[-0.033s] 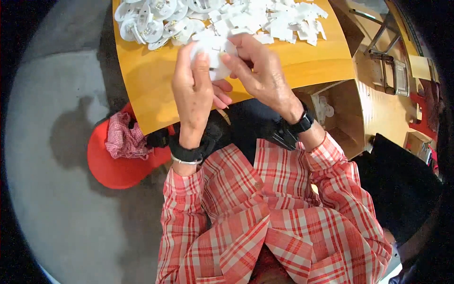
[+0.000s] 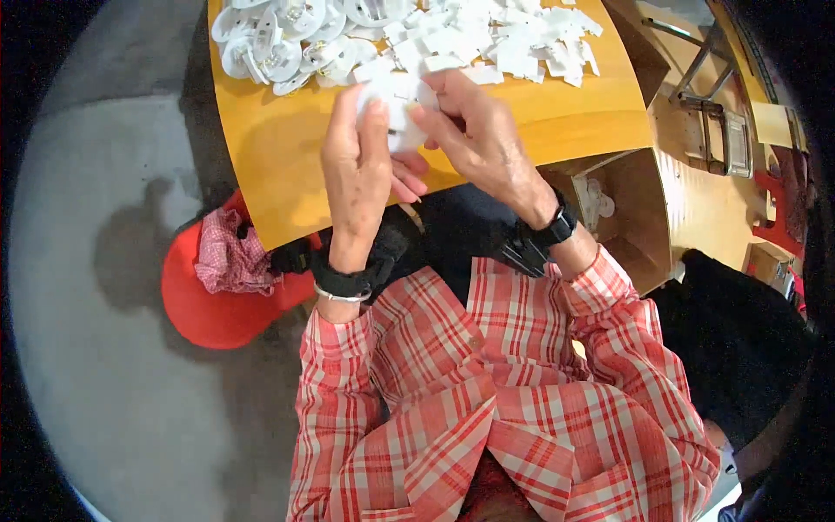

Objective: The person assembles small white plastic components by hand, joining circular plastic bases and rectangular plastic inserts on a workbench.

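A grey floor [image 2: 104,365] fills the left side, and a red stool [image 2: 217,317] stands on it under the table's near left corner, with a checked cloth [image 2: 228,257] bunched on its seat. On the table [image 2: 278,148], along the far edge at the left, lies a heap of round white discs [image 2: 278,39]. To their right, along the same edge, spreads a heap of flat white squarish pieces [image 2: 522,43].

The left hand [image 2: 361,174] rises over the table's near edge, fingers curled around the left side of a small white part [image 2: 396,109]; its fingertips [image 2: 376,106] press against the part's left face and partly hide it. The part sits between both hands, above the middle of the table, just in front of the heaps. The right hand [image 2: 478,139] grips it from the right, its fingers [image 2: 439,113] bent and pinched on the part's right and lower edges. Both wrists wear black bands, and red plaid sleeves [image 2: 487,400] follow them down.

Right of the table stands an open wooden box [image 2: 644,226] with a few white pieces inside, and beyond it a wooden floor with a metal frame [image 2: 722,130].
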`<move>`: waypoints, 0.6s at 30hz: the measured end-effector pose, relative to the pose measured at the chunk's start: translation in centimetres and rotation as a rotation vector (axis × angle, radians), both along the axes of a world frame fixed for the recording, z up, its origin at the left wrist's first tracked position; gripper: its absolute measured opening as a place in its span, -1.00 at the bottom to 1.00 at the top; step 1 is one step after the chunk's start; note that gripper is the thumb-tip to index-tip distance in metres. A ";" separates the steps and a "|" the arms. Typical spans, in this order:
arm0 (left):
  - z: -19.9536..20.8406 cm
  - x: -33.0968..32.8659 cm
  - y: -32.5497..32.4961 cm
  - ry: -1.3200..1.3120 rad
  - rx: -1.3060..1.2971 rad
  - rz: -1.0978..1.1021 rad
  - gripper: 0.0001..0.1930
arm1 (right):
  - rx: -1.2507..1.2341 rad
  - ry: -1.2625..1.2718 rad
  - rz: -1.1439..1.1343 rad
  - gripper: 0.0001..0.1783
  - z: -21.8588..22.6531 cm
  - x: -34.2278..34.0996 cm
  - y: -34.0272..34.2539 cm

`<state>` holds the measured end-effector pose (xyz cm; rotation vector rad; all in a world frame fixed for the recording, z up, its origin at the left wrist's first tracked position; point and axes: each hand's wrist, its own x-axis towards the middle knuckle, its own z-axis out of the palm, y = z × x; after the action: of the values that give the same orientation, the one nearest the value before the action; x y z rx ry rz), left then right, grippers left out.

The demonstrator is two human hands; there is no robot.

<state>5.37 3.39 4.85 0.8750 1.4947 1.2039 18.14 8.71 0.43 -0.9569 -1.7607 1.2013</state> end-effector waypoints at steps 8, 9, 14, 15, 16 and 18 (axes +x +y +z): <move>-0.6 0.7 -0.8 -0.010 -0.139 -0.162 -0.70 | -0.411 0.126 -0.010 -0.79 0.5 2.3 -2.3; -0.4 0.5 -0.7 -0.007 -0.138 -0.156 -0.70 | -0.409 0.128 -0.004 -0.79 0.5 3.0 -2.4; -1.4 -2.7 -0.4 0.341 -0.069 -0.152 -0.66 | -0.376 0.191 -0.426 -0.80 -0.1 10.8 -2.9; -1.7 -3.6 0.3 0.479 -0.019 -0.067 -0.67 | -0.325 0.267 -0.562 -0.79 -0.3 13.0 -2.9; -2.1 -4.9 0.6 0.485 -0.021 -0.064 -0.67 | -0.272 0.273 -0.660 -0.80 -0.5 14.5 -3.1; -2.5 -7.2 1.4 0.842 0.067 0.130 -0.70 | -0.217 0.276 -0.754 -0.82 -1.6 18.7 -3.2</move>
<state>-1.85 4.78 2.31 1.4562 2.2033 1.0192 36.82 5.51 -1.16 -1.3446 -0.9187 0.9630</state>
